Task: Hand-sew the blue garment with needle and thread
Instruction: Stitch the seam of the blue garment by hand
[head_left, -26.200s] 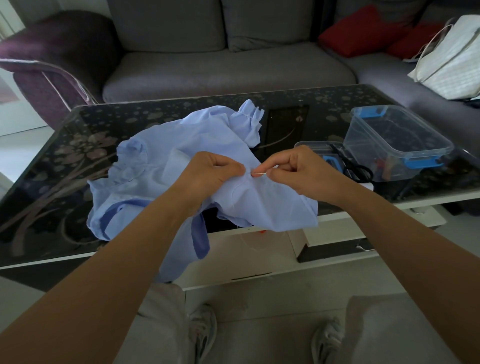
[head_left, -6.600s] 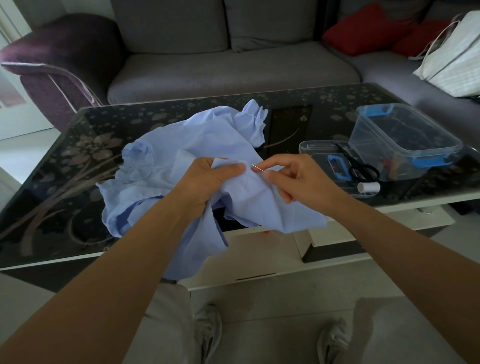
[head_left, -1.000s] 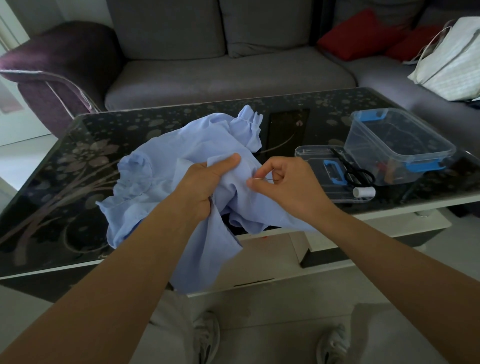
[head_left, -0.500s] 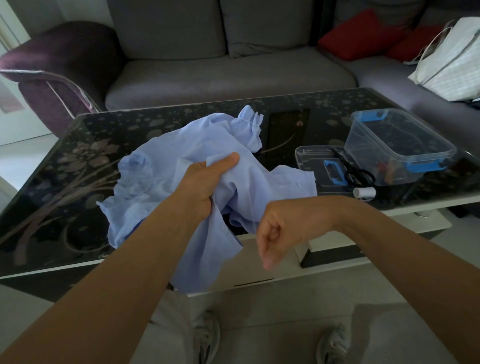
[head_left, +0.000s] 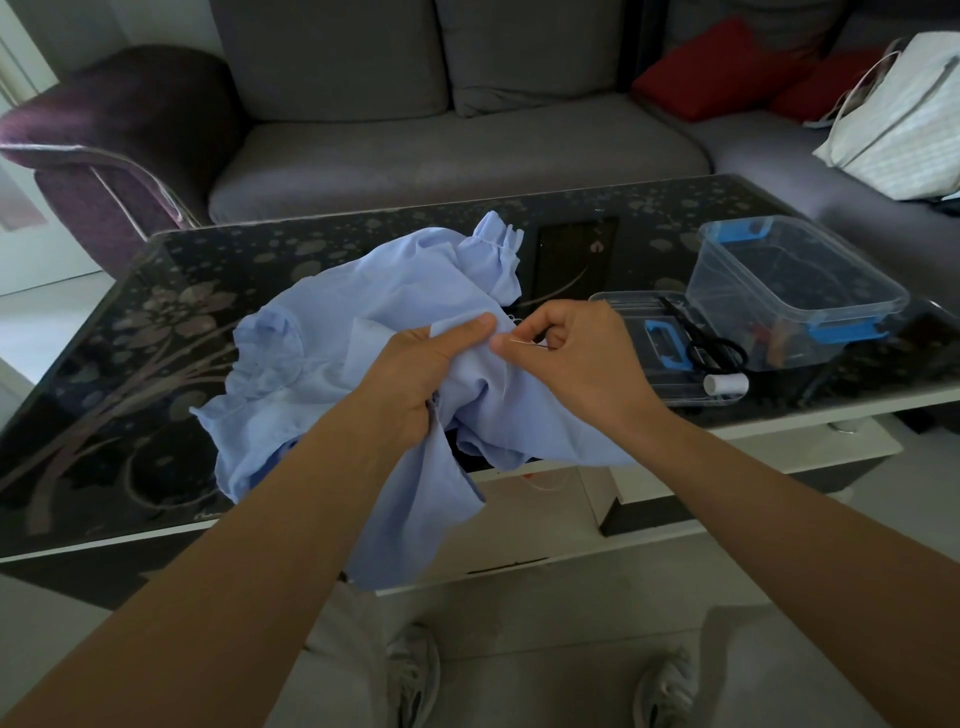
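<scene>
A crumpled light blue garment (head_left: 332, 332) lies on the dark glass table (head_left: 156, 322), with part hanging over the front edge. My left hand (head_left: 426, 369) grips a bunched fold of it, thumb pressed along the top. My right hand (head_left: 571, 358) is beside that fold, its thumb and forefinger pinching a thin needle (head_left: 522, 341) close to the cloth. A fine white thread (head_left: 543, 486) loops below the table edge.
To the right stand a clear plastic box with blue clips (head_left: 795, 291), its flat lid (head_left: 654, 338) with black scissors (head_left: 711, 348) on it, and a white thread spool (head_left: 724, 385). A grey sofa (head_left: 457, 140) with red cushions is behind. My knees and shoes are below.
Half a second ago my right hand was pulled down below the table edge, away from the cloth. It has come back up to the fold beside my left thumb.
</scene>
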